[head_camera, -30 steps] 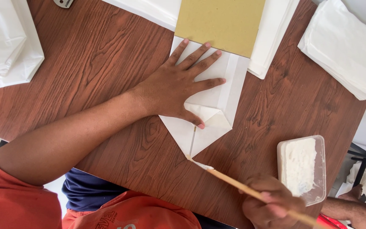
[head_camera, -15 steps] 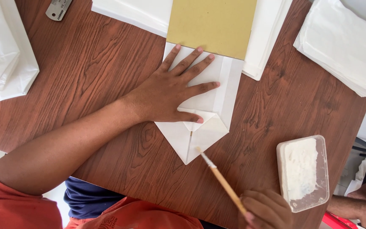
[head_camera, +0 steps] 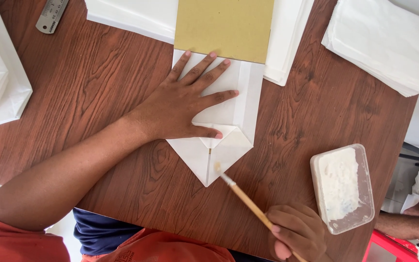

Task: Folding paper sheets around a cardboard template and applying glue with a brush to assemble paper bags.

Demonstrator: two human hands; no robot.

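Wooden table [head_camera: 98,87] carries a thin, floppy white paper bag [head_camera: 229,140] mid-table, best pinned flat. Left hand [head_camera: 180,104] presses it, fingers spread wide; right hand [head_camera: 297,235] pinches a light brush [head_camera: 243,196] near the front edge.

Clear rectangular plastic tub [head_camera: 344,188], white paste inside, on wooden table [head_camera: 98,73] near right
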